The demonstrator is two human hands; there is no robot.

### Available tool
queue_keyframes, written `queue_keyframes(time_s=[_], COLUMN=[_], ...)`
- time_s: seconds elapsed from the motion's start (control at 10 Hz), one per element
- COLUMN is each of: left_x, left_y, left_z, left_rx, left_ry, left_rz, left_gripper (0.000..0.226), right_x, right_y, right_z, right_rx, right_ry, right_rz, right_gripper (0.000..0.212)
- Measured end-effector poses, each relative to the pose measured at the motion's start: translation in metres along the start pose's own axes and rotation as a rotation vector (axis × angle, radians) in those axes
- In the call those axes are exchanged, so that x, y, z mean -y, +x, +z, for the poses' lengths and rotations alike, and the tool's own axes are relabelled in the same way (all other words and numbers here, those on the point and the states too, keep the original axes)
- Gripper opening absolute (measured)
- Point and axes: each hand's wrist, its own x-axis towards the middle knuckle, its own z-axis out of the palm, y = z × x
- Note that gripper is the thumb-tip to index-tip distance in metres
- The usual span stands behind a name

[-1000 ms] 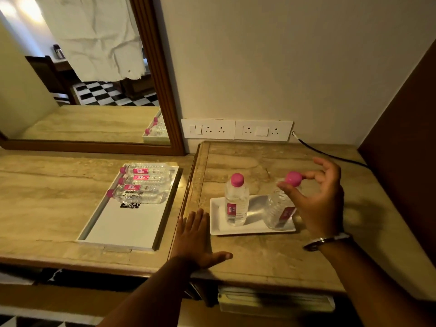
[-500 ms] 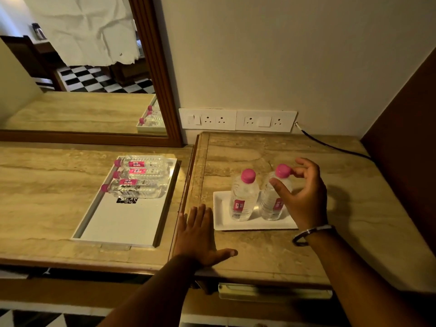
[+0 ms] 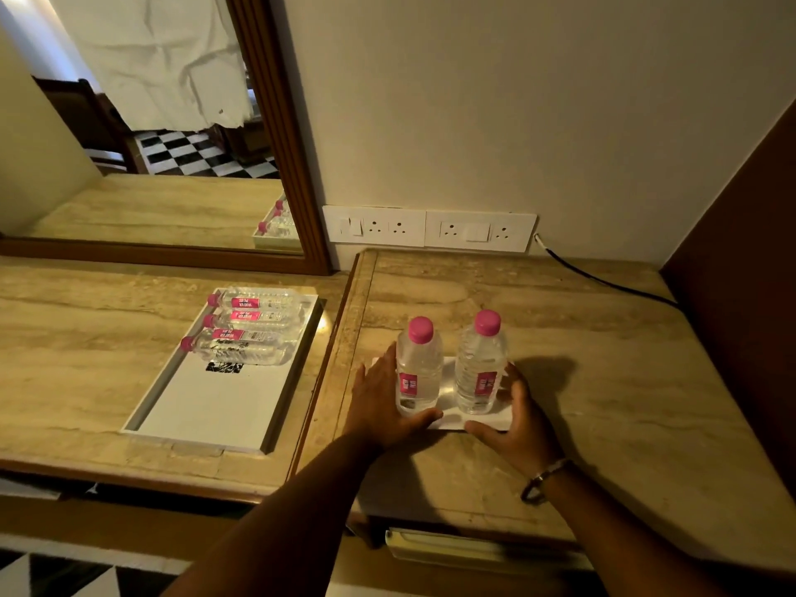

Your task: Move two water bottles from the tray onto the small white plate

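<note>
Two clear water bottles with pink caps stand upright on the small white plate [image 3: 449, 381]: the left bottle [image 3: 418, 372] and the right bottle [image 3: 480, 364]. My left hand [image 3: 379, 402] lies against the plate's left end, thumb along its front edge. My right hand [image 3: 517, 424] grips the plate's right end, thumb on the front edge. Both hands partly hide the plate. The long white tray [image 3: 215, 407] sits on the left counter with several more bottles [image 3: 250, 333] lying at its far end.
A wooden ridge [image 3: 340, 338] separates the two stone counters. Wall sockets [image 3: 426, 228] and a black cable [image 3: 603, 282] run behind the plate. A framed mirror [image 3: 150, 122] stands at the back left, a dark wooden panel [image 3: 741, 252] at the right.
My right hand let go of the second bottle, which now stands on the plate. Both hands moved to the plate's ends; my left hand came off the counter edge.
</note>
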Motion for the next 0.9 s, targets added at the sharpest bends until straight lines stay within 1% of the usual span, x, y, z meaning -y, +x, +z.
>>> queue_keyframes(time_s=[0.1,0.3,0.4,0.5,0.6,0.8,0.9], left_x=[0.002,0.004,0.003,0.005,0.006,0.009,0.008], left_y=[0.008,0.013,0.011,0.009,0.008,0.008,0.007], left_z=[0.005,0.003,0.001,-0.001,-0.002,-0.002,-0.002], left_rx=[0.033,0.05,0.007,-0.003,-0.028,-0.011,-0.004], left_ry=[0.062,0.084,0.061,0.037,0.024,-0.011,-0.024], left_rz=[0.004,0.064,0.058,0.071,0.082,0.091,0.065], left_gripper=[0.115,0.098,0.089,0.075,0.074,0.072,0.085], right_x=[0.002,0.005,0.0,-0.004,-0.006,-0.005,-0.005], right_y=[0.008,0.017,0.018,0.021,0.023,0.023,0.02], right_z=[0.005,0.01,0.011,0.01,0.01,0.009,0.005], right_rx=[-0.045,-0.134,-0.14,-0.124,-0.108,-0.071,-0.055], right_ry=[-0.068,-0.12,-0.091,-0.076,-0.032,0.02,0.042], right_rz=[-0.012,-0.064,-0.048,-0.032,-0.029,-0.04,-0.035], right_gripper=[0.115,0.094,0.089,0.089,0.091,0.09,0.102])
